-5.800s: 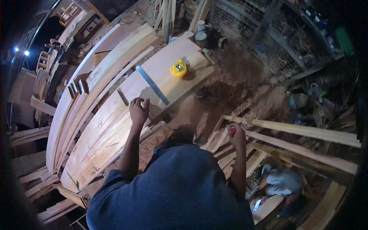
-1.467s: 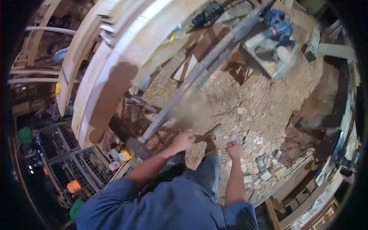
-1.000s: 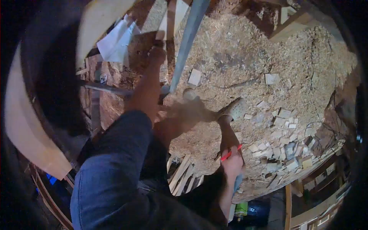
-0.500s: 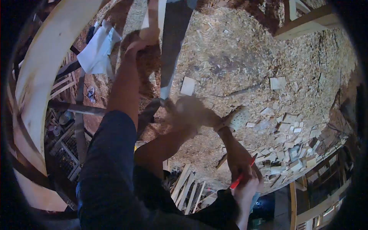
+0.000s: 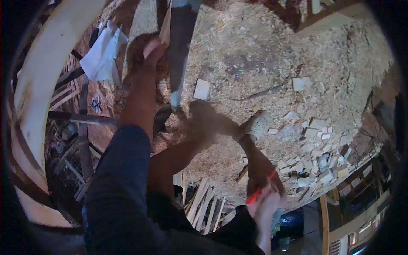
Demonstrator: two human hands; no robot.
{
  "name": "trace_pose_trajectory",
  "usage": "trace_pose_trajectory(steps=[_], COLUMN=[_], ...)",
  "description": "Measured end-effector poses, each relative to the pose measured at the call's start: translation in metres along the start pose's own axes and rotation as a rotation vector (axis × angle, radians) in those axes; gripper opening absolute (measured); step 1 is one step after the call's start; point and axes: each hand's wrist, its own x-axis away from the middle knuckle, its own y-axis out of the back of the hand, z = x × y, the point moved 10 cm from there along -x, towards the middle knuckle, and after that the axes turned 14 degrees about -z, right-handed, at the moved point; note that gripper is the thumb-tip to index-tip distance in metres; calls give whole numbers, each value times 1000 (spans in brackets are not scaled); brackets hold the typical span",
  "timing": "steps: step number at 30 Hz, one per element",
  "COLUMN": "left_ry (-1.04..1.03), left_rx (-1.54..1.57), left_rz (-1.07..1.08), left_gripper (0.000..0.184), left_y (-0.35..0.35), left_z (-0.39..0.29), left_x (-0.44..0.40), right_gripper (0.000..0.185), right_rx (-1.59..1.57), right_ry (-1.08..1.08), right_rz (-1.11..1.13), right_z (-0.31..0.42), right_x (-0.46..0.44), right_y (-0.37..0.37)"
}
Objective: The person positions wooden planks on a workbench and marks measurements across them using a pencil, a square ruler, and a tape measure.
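Observation:
At the upper left, my left hand is closed at the side edge of a long wooden plank; its fingertips are partly hidden. The plank's upper face is in dark shadow, and its near end narrows to a pale tip. Low on the right, close to my body, my right hand grips a slim red pencil, which sticks out on both sides of the fingers. Below that hand is my leg, with a perforated pale clog on the foot.
Sawdust and shavings cover the ground. Offcuts are heaped at the right, and one small block lies beside the plank. A white bag hangs at the left near a large pale board. Thin strips lie below.
The view has shifted slightly, so the plank and ground appear further left. My right hand sits a little further left and higher, still holding the red pencil. My left hand stays by the plank.

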Motion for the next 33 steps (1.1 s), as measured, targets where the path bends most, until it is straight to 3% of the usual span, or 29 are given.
trace_pose_trajectory(steps=[3,5,7,10,14,15,17,19,22,25,26,28,33], left_ry=[-18,-209,-231,-145,-84,93,283,179,244,16,172,211,255], left_rx=[-22,-200,-259,-267,-306,-198,59,-202,-138,157,12,14,-26], left_rz=[80,93,123,204,311,438,225,140,268,188,114,202,289], left_gripper=[46,42,44,48,54,50,42,41,36,30,29,29,31], left_y=[15,39,66,95,114,158,264,235,344,390,456,518,590], left_z=[-24,-45,-38,-18,4,-19,-79,-59,-109,-141,-154,-183,-202], left_x=[30,53,78,138,255,278,324,358,383,418,415,444,514], right_gripper=[24,24,23,24,28,29,31,26,23,23,23,26,28], right_rx=[75,139,125,182,265,250,229,141,37,94,138,238,458], right_ry=[-77,-97,-106,-151,-32,23,145,149,187,223,224,335,311], right_rz=[25,72,105,134,163,173,196,221,202,184,183,134,37], right_z=[-4,-11,-27,-44,-45,-45,-47,-55,-54,-65,-70,-72,-98], right_x=[14,22,30,42,69,76,90,98,106,104,102,93,45], right_y=[-3,-3,-18,-25,-32,-32,-37,-30,18,79,97,143,226])
